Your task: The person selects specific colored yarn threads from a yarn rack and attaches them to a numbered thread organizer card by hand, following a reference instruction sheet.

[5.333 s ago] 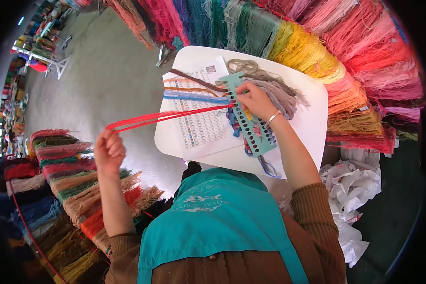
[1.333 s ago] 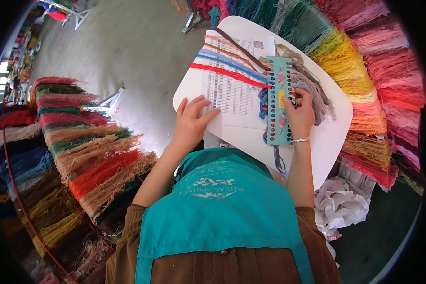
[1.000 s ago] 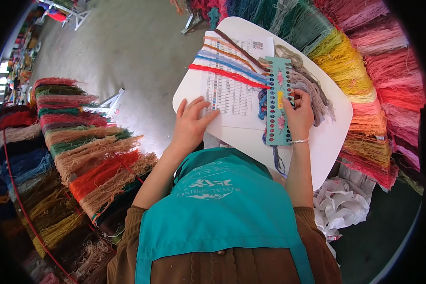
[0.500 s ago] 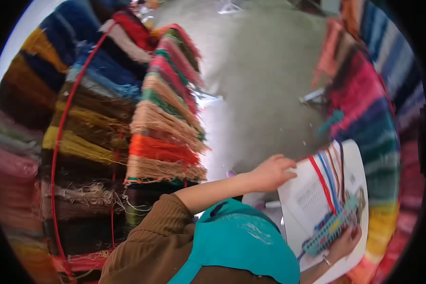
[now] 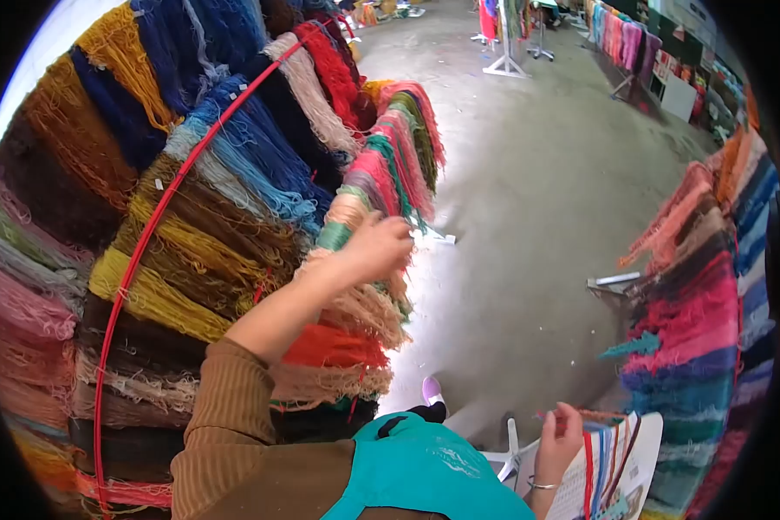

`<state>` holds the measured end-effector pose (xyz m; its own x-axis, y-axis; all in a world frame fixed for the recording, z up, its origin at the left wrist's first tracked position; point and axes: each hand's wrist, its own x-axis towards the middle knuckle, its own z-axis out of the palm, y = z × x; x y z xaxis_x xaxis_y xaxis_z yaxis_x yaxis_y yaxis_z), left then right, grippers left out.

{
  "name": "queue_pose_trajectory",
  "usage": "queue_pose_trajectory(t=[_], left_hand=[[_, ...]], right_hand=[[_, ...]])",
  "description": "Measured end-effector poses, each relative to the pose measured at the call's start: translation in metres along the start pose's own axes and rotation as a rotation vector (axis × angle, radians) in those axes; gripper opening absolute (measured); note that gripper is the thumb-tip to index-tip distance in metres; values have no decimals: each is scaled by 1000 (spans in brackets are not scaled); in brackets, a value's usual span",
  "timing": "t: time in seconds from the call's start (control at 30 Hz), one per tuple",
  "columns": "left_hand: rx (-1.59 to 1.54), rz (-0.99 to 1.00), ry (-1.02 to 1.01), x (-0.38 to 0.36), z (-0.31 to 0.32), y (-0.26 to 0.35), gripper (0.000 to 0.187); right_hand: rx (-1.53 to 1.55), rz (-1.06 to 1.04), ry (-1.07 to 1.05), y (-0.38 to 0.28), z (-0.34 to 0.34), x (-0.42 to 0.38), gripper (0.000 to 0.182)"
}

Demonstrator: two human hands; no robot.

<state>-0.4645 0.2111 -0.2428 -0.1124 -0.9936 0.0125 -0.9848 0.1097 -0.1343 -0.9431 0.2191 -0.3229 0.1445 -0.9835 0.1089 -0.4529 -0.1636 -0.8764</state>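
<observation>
My left hand (image 5: 380,249) reaches to the hanging yarn rack, its fingers curled on a pale peach yarn hank (image 5: 348,211) beside a green one (image 5: 334,235). Low on the right is my right hand (image 5: 561,440), with a bracelet at the wrist. Its fingers are bent toward the thumb; what lies between them is not clear. Just right of it, a white card (image 5: 648,438) carries red, blue, brown and dark yarn strands (image 5: 611,459). A teal patterned item (image 5: 617,505) on the card is partly cut off by the frame's lower edge.
Dyed yarn hanks (image 5: 225,130) hang in rows at left, crossed by a red hoop-like cord (image 5: 169,195). Another yarn rack (image 5: 680,321) stands at right, its metal foot (image 5: 614,282) jutting onto the grey floor (image 5: 520,217). More racks (image 5: 622,48) stand farther back.
My left hand has left the card's edge and gone to the peach yarn on the left rack. My right hand has come off the teal item. The card now sits lower in view.
</observation>
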Motion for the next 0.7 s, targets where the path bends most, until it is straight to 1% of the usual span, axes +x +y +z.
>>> queue_pose_trajectory(t=[0.03,0.07,0.1,0.13,0.23,0.33,0.4,0.43,0.47,0.53,0.6,0.67,0.7], left_hand=[[-12,-54,3,-6,-6,-23,33],[21,-124,41,-12,-17,-40,34],[53,-193,79,-18,-25,-56,35],[97,-196,259,-22,-30,-69,34],[154,-340,313,-33,-47,-107,39],[229,-457,291,-41,-67,-132,44],[273,-464,316,-46,-74,-146,45],[280,-456,352,-47,-75,-152,44],[284,-463,355,-48,-77,-155,44],[327,-465,370,-49,-86,-160,44],[381,-478,364,-50,-100,-164,44],[494,-479,354,-53,-116,-172,43],[541,-482,339,-56,-123,-177,43]], right_hand=[[54,60,-50,-4,13,6,19],[57,51,-56,-11,24,14,19],[-9,0,-108,-18,34,21,19],[-77,-52,-158,-24,44,28,19],[-53,-100,-217,-39,79,47,17],[-41,-141,-276,-51,116,63,16],[25,-180,-325,-60,140,70,16],[29,-232,-331,-63,152,73,16],[30,-240,-334,-68,162,76,16],[39,-289,-434,-79,180,82,16],[63,-343,-453,-86,198,89,16],[68,-477,-558,-95,214,98,14],[56,-522,-577,-98,223,102,14]])
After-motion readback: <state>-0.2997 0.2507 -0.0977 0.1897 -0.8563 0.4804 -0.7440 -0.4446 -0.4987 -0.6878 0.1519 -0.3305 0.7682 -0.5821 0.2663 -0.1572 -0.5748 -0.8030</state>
